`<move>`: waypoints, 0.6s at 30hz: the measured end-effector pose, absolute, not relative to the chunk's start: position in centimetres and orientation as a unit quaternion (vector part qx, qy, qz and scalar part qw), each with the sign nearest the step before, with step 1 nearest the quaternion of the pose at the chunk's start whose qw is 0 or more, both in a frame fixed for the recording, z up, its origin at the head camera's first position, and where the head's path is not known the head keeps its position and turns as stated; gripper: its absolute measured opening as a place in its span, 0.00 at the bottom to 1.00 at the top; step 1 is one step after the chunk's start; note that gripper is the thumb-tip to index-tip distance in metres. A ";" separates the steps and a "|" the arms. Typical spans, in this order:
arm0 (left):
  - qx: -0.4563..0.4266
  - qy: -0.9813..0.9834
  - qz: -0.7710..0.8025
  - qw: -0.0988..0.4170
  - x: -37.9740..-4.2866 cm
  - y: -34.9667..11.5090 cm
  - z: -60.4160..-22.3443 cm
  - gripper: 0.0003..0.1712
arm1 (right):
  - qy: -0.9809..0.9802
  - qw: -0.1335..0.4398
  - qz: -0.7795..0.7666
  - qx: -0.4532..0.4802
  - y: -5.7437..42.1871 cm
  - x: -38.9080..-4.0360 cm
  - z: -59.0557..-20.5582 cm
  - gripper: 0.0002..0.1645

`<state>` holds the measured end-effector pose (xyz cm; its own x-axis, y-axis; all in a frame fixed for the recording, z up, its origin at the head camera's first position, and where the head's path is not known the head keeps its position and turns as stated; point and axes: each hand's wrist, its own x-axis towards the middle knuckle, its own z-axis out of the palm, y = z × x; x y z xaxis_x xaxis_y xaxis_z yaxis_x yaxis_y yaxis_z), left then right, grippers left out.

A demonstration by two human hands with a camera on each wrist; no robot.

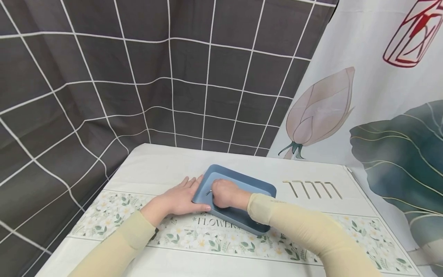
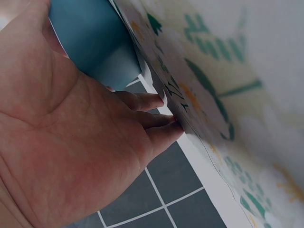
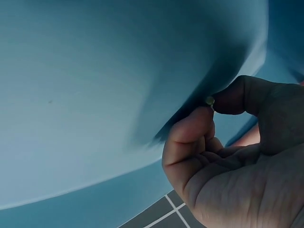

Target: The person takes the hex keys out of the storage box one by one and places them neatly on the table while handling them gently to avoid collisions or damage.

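A blue rectangular tray (image 1: 238, 175) lies at an angle on the table. Inside it, my right hand (image 1: 226, 193) is curled, with thumb and forefinger pinching a hex key (image 3: 210, 100). Only a short metal end of that key shows; the fingers hide the rest. My left hand (image 1: 180, 197) touches the tray's left end with its fingers straight, the thumb along the near corner. In the left wrist view, the fingertips of the left hand (image 2: 71, 128) rest at the tablecloth. To the right of the tray, several brass-coloured hex keys (image 1: 313, 189) lie in a row.
A white tablecloth (image 1: 166, 161) with a floral band covers the table. Behind it hangs a dark curtain (image 1: 187, 96) with white grid lines. A white curtain (image 1: 332, 50) with a flower print hangs at the right, close to the table's edge.
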<state>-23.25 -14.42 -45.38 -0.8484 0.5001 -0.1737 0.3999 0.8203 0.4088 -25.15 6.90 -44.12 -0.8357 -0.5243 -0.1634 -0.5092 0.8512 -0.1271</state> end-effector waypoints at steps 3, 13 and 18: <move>0.238 0.944 0.180 0.140 -23.3 -14.3 -45.3 0.73 | 0.956 0.094 -0.042 -0.273 7.3 -25.2 -44.0 0.16; 0.242 0.943 0.184 0.138 -23.2 -14.3 -45.2 0.73 | 0.954 0.087 -0.044 -0.285 7.8 -25.4 -44.1 0.22; 0.241 0.943 0.182 0.139 -23.2 -14.3 -45.2 0.73 | 0.952 0.094 -0.057 -0.285 8.1 -25.4 -44.0 0.23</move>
